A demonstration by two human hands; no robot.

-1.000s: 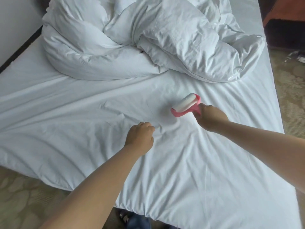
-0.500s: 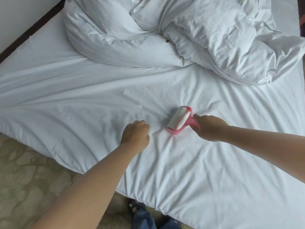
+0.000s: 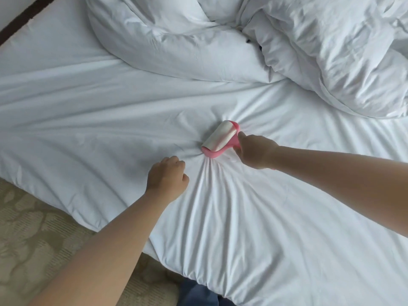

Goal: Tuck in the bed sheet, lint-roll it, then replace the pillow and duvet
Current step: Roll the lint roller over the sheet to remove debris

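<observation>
A white bed sheet (image 3: 92,111) covers the mattress, puckered into radiating creases around a pink lint roller (image 3: 219,139) with a white roll. My right hand (image 3: 256,151) grips the roller's pink handle and presses the roll on the sheet near the bed's middle. My left hand (image 3: 166,181) rests on the sheet as a fist, left of and nearer than the roller, with fingers curled and nothing seen in it. The crumpled white duvet (image 3: 320,45) is heaped at the far side of the bed. No pillow can be told apart from the heap.
Patterned beige carpet (image 3: 37,239) lies at the lower left beside the bed's near edge. A dark strip (image 3: 24,18) and a pale wall run along the far left corner. Blue trouser fabric (image 3: 198,294) shows at the bottom edge.
The roller and my right hand have come down the sheet toward me and my left hand, and the sheet now bunches in creases around the roller. My left hand stays fisted on the sheet.
</observation>
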